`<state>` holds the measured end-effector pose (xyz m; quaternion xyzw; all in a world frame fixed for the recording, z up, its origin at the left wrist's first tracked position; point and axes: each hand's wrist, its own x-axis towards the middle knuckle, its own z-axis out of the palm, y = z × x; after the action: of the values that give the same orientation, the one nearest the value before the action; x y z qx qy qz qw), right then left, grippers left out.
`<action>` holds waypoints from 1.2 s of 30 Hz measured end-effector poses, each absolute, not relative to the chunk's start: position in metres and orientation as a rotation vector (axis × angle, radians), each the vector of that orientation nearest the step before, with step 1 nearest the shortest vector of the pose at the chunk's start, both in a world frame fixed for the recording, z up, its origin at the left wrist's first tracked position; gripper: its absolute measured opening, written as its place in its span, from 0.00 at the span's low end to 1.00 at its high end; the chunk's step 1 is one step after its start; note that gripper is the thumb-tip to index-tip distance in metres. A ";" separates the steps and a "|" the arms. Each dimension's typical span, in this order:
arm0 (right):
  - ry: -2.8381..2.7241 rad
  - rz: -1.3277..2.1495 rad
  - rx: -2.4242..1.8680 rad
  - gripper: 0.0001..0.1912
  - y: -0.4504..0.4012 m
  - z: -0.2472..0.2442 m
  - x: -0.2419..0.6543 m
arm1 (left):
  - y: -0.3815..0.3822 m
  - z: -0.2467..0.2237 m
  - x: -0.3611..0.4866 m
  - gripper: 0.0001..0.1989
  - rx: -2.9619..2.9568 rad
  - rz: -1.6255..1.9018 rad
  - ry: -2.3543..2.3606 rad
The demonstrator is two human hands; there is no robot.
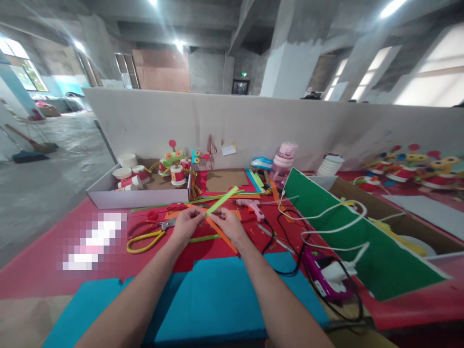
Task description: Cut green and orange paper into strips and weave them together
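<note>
Both my hands are together over the red tabletop, fingers pinched. My left hand grips one end of a light green paper strip, which slants up to the right. My right hand pinches the same strip near that end. An orange paper strip crosses it under my fingers; whether they hold it as well is hidden. Another green strip lies below my hands. Yellow-handled scissors rest left of my left hand, and a pink glue gun lies beyond my right hand.
A white box with paper cups and a cup figure stands at the back left. A green-sided box is on the right. Cables run to a purple power strip. Blue board lies along the front edge.
</note>
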<state>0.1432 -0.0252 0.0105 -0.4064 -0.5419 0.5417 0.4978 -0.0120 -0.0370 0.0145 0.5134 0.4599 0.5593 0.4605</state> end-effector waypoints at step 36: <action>-0.901 1.388 -0.964 0.16 -0.035 -0.003 0.114 | -0.034 0.005 -0.007 0.14 1.159 1.458 1.080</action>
<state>0.1142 -0.0353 -0.0030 -0.4115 -0.3849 0.5928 0.5755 -0.0067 -0.0339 0.0048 0.4738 0.4417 0.5960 0.4745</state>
